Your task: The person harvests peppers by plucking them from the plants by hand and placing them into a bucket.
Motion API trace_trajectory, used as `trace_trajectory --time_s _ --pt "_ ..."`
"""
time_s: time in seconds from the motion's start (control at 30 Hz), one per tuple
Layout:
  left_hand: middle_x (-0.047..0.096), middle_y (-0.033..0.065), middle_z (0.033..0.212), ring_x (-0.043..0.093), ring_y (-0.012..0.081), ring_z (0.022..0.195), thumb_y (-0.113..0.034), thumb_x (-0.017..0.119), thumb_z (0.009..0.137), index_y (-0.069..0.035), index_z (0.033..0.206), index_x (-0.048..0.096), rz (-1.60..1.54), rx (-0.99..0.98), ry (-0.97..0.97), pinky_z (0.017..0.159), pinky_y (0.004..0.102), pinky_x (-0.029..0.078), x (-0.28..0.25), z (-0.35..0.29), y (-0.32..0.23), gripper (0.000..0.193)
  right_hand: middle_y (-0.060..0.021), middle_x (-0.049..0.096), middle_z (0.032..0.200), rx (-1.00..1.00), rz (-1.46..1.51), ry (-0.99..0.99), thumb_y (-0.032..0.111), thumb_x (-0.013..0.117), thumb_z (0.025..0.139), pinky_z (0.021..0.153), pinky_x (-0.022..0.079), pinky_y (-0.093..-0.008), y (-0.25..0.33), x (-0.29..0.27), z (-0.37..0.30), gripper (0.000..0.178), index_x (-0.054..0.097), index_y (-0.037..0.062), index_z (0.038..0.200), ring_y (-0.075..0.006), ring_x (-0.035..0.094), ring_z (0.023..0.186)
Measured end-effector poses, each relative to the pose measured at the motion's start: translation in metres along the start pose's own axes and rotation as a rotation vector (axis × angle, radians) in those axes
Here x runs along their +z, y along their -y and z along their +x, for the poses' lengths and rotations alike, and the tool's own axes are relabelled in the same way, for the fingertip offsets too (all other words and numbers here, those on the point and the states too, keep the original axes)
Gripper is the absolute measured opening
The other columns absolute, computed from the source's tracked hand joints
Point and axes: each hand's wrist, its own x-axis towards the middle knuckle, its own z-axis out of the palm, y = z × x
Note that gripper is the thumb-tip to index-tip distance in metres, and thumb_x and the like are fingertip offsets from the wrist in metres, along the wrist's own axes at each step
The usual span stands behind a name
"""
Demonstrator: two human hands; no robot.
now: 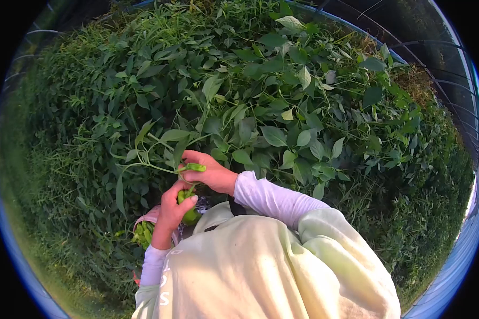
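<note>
My left hand is closed round several green peppers, its thumb lying across them. Just above it, my right hand is closed at the stem of a small green pepper, with the fingertips partly hidden. That pepper lies in front of the right hand, beside a leafy pepper branch that reaches in from the left. The two hands almost touch. Beside my left wrist, a pinkish bag holds more green peppers.
Dense pepper plants with broad leaves surround my hands on the far side and both sides. Grass and weeds grow among them. Thin curved hoops of a frame stand at the far right.
</note>
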Motion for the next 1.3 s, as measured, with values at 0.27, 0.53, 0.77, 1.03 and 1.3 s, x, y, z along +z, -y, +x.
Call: trace_trajectory --time_s 0.27,0.53,0.77,1.03,1.3 --pt "0.066 0.009 0.075 0.06 0.014 0.066 -0.02 0.075 0.072 0.003 0.094 0.065 0.194 -0.018 -0.009 0.064 0.0283 0.049 0.027 0.012 -0.01 0.033 -0.0161 0.057 0.089 -0.639 -1.018 -0.102 -0.008 0.055 0.069 0.064 0.051 -0.0406 0.013 -0.015 0.01 0.033 0.065 0.0026 0.099 -0.0362 0.06 0.076" --pt "0.064 0.0091 0.076 0.06 0.0178 0.067 -0.022 0.075 0.071 -0.003 0.088 0.064 0.048 0.076 0.071 0.064 0.0289 0.048 0.018 -0.018 -0.023 0.028 -0.0148 0.055 0.087 -0.681 -1.422 -0.173 -0.009 0.054 0.071 0.065 0.05 -0.0404 0.036 -0.063 0.033 0.027 0.063 0.0029 0.094 -0.0368 0.059 0.077" --pt "0.062 -0.0004 0.082 0.055 0.0065 0.074 -0.016 0.071 0.078 -0.002 0.092 0.061 -0.159 -0.181 -0.376 0.067 0.0229 0.046 -0.02 -0.06 0.032 0.022 -0.0052 0.056 0.117 -0.66 -0.557 -0.854 0.021 0.062 0.091 0.081 0.047 -0.0301 0.205 -0.197 0.051 0.058 0.037 0.0065 0.14 -0.0149 0.056 0.098" --pt "0.062 0.0038 0.076 0.056 0.0096 0.069 -0.024 0.074 0.076 -0.003 0.093 0.062 -0.368 -0.326 -0.535 0.065 0.0259 0.047 0.003 -0.071 0.138 0.029 -0.0187 0.043 0.138 -0.553 -1.704 -0.329 0.02 0.066 0.084 0.104 0.036 -0.0397 0.082 -0.092 0.135 0.054 0.048 0.0025 0.131 -0.0341 0.044 0.124" --pt "0.062 0.0141 0.074 0.06 0.026 0.068 -0.035 0.075 0.07 -0.003 0.091 0.062 -0.454 -0.535 -0.284 0.068 0.0354 0.048 0.037 -0.023 0.274 0.04 -0.0162 0.028 0.145 0.419 -2.155 0.971 0.03 0.078 0.066 0.105 0.02 -0.0634 -0.237 -0.066 0.162 0.07 0.051 0.0144 0.128 -0.042 0.018 0.136"
